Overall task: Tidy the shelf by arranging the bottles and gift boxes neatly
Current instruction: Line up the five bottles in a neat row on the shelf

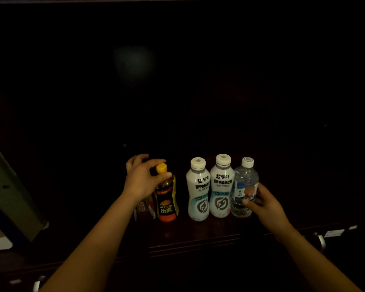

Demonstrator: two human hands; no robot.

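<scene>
Standing in a row near the front edge of a dark wooden shelf (198,232): four upright bottles, all capped. From the left: tiger bottle (167,199), black and orange label, yellow cap; then a gap; two matching milky bottles, the first (198,192) and the second (221,186), white caps, grey lightning emblem, touching each other; water bottle (243,186), clear, white cap, blue-and-white label, touching the second milky one and ending the row on the right.

Small red-brown box (143,207) sits just behind and left of the tiger bottle, largely hidden by the left wrist; its detail cannot be read in the low light.

Left hand (140,180): thumb and fingers pinching the tiger bottle at its neck, under the cap.

Right hand (263,202): fingers curled round the right side of the water bottle, thumb on its label, gripping the body low down.

Surroundings: shelf back in deep shadow; a grey-green panel (11,190) leaning at the far left edge; metal handles (321,241) along the lower front, right and left, with pale tags beside the right one.
</scene>
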